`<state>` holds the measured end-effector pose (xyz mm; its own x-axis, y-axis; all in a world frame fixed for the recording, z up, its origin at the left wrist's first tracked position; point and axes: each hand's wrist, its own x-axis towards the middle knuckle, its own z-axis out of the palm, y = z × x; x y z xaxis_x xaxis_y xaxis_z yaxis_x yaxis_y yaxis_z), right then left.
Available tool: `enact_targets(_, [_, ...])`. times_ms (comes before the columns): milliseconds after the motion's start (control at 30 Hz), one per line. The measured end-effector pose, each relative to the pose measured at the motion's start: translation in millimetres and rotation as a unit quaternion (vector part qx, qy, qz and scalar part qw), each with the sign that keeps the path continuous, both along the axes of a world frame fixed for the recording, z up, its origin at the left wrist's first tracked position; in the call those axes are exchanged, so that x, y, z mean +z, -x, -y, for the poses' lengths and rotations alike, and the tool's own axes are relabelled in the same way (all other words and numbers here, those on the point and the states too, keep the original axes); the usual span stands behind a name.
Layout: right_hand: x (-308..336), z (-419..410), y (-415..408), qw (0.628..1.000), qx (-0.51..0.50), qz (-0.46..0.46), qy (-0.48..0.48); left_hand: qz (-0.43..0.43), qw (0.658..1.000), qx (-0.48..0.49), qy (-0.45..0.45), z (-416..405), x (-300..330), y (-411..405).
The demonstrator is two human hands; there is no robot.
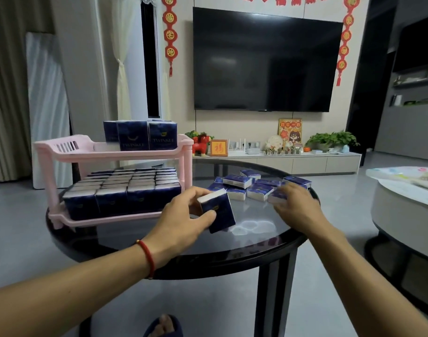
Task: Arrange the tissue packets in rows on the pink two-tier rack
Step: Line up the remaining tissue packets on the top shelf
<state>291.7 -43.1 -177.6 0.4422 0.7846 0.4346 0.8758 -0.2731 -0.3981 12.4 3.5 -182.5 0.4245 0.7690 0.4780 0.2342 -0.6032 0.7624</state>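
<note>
Already the left hand [183, 215] pinches one navy tissue packet [219, 211] between thumb and curled fingers, its white end tilted up and to the left. From that grip the pink rack [113, 152] lies to the left and slightly farther from the person, so the left hand is plainly the nearer one. The lower tier looks full of upright rows; the upper tier holds only a few packets [140, 135], with bare shelf toward its left end. The right hand [296, 203] curls over another packet [277, 197] at the near edge of the loose pile [247, 187] on the black round table [256, 242].
</note>
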Motion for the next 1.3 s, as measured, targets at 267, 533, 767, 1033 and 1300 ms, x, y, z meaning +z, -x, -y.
enact_targets(267, [-11.1, 18.3, -1.7, 0.997, 0.057, -0.032, -0.036, 0.012, 1.000, 0.000, 0.020, 3.5, 1.6, 3.1])
enact_targets(533, [18.8, 54.9, 52.3, 0.948, 0.258, -0.168, -0.081, 0.020, 1.000, -0.005, 0.008, 3.4, -0.4, 9.0])
enact_targets(767, [18.8, 33.6, 105.9, 0.940, 0.301, -0.143, -0.067, 0.034, 0.992, -0.089, 0.085, 8.3, 7.4, 20.4])
enact_targets(1033, [20.4, 23.4, 124.5, 0.937, 0.325, -0.086, -0.096, 0.008, 0.998, -0.063, 0.020, 3.1, 5.8, 40.8])
enact_targets(1300, [16.0, 7.0, 147.4, 0.918, 0.378, -0.106, -0.059, -0.158, 0.987, -0.038, -0.017, -1.3, 24.1, 74.1])
